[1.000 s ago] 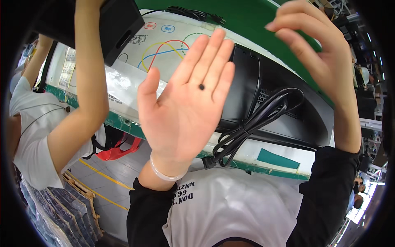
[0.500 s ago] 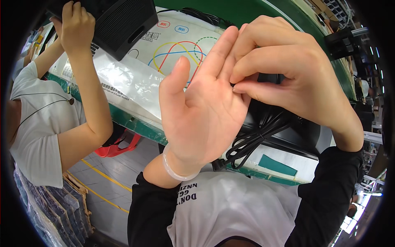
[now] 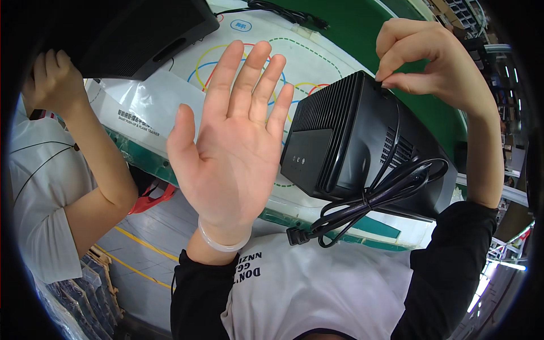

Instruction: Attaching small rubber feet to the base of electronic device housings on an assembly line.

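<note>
My left hand (image 3: pixel 235 153) is held palm up with its fingers spread, and nothing shows on the palm. A clear ring-shaped bangle (image 3: pixel 224 241) circles that wrist. My right hand (image 3: pixel 422 62) is pinched, thumb against fingers, at the far upper edge of a black appliance (image 3: pixel 354 130) with a ribbed front. Whatever sits between those fingertips is too small or hidden to make out. A bundled black power cord (image 3: pixel 368 198) with a plug (image 3: pixel 297 236) lies over the near side of the appliance.
At the left, a co-worker's hand (image 3: pixel 56 82) is at a second black appliance (image 3: pixel 153 39). Below it is a clear plastic bag (image 3: pixel 133 105). A printed white sheet (image 3: pixel 331 54) with coloured curves covers the green-edged table. Another black cord (image 3: pixel 277 11) lies at the back.
My hands have parted: the right moved from my left fingers to the appliance's upper edge. My left hand shifted left and spread its fingers. The co-worker's hand moved down and left.
</note>
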{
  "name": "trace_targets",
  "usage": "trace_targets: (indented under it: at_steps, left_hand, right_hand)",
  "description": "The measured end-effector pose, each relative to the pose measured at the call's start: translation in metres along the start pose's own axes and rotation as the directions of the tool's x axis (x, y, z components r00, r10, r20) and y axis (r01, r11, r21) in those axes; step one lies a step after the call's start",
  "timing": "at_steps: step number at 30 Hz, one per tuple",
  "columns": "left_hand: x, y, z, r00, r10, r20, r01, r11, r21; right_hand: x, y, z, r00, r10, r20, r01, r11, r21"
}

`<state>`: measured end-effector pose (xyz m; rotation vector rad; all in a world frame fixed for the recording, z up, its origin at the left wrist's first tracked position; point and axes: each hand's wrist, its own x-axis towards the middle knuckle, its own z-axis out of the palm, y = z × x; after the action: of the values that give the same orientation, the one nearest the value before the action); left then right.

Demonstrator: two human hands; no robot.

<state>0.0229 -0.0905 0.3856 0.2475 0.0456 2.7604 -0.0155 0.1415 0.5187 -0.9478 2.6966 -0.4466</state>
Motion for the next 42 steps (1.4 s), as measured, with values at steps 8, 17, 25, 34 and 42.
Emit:
trace_targets:
  at_steps: [8, 17, 25, 34, 42]
  left_hand:
    - [-0.006, 0.006, 0.002, 1.000, 0.009, -0.026, -0.009, 1.000, -0.021]
    - [-0.001, 0.000, -0.002, 0.998, 0.006, -0.063, -0.010, 0.998, -0.067]
    - [0.030, -0.038, 0.026, 0.998, 0.034, -0.059, -0.039, 0.996, -0.079]
    - [0.011, -0.008, -0.012, 0.992, 0.094, -0.085, -0.096, 0.995, -0.022]
    - [0.011, -0.008, -0.015, 0.995, 0.099, -0.034, -0.097, 0.994, 0.047]
  right_hand:
    - [0.007, -0.007, 0.001, 0.997, -0.025, 0.070, 0.020, 0.997, 0.077]
    - [0.011, -0.013, -0.001, 0.993, 0.007, 0.116, -0.004, 1.000, -0.024]
    - [-0.010, 0.010, -0.051, 0.980, 0.138, 0.141, -0.130, 0.989, -0.066]
    - [0.024, 0.026, -0.025, 0.965, -0.030, 0.262, -0.028, 0.976, 0.216]
    - [0.007, 0.015, -0.030, 0.981, 0.093, 0.170, -0.130, 0.966, 0.225]
